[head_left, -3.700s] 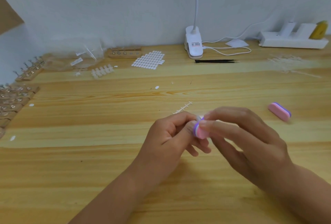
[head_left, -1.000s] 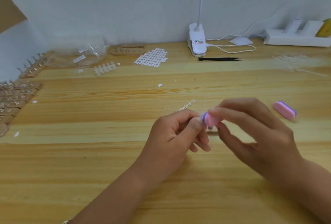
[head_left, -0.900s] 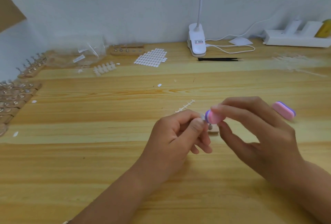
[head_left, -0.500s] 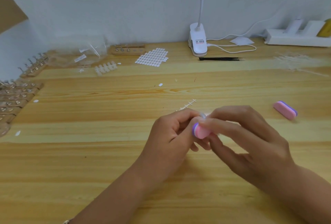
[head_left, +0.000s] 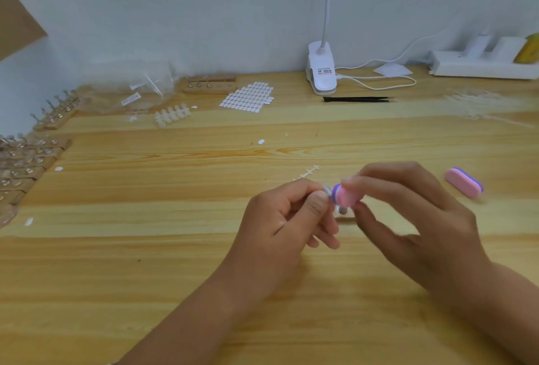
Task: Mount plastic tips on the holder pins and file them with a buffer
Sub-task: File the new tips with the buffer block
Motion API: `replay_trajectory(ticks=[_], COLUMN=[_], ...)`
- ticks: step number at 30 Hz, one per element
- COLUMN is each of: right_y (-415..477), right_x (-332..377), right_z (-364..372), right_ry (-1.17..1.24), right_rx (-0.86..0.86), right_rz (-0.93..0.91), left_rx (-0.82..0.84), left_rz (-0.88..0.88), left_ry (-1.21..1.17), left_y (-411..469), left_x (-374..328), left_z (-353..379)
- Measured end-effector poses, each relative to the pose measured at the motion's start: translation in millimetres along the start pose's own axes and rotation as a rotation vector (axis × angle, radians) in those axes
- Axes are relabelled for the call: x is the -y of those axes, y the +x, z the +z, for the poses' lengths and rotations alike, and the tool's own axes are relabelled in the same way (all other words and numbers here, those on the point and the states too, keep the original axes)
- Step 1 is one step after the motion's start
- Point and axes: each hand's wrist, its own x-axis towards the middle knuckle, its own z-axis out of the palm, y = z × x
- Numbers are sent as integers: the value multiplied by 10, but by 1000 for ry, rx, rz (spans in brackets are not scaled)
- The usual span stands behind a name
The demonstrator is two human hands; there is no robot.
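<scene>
Wood-grained table lies under both hands. The left hand pinches a small clear plastic tip between thumb and forefinger. The right hand pinches a pink-and-purple buffer, its purple face against the tip. Between the hands, just under the buffer, a small wooden holder stands. Beyond the left knuckles lies a white sprue strip; right of the right hand, a second buffer. Far behind: black tweezers, a white clip lamp.
</scene>
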Motion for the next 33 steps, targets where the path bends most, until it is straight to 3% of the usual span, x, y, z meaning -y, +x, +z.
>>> replay_trajectory(ticks=[12,16,20,25,29,33], right_y=[13,30,20,-4,-33,8], right_x=[140,27,154,29,143,23], right_z=[50,-31,53,-27,64,-30], right_ry=[36,1,36,32,47,33], right_rx=[9,0,3,6,16,27], right_rz=[-109,-13,-102,9,-79,-39], left_rx=[39,16,39,34,29,32], left_rz=[17,-4,22,3,33,23], left_ry=[-44,-26,-49,-33,-29,-22], left_y=[-7,4,1,-8,-3,0], left_x=[-6,-2,-12,-16,-24,-18], left_z=[21,30,27,26,18,10])
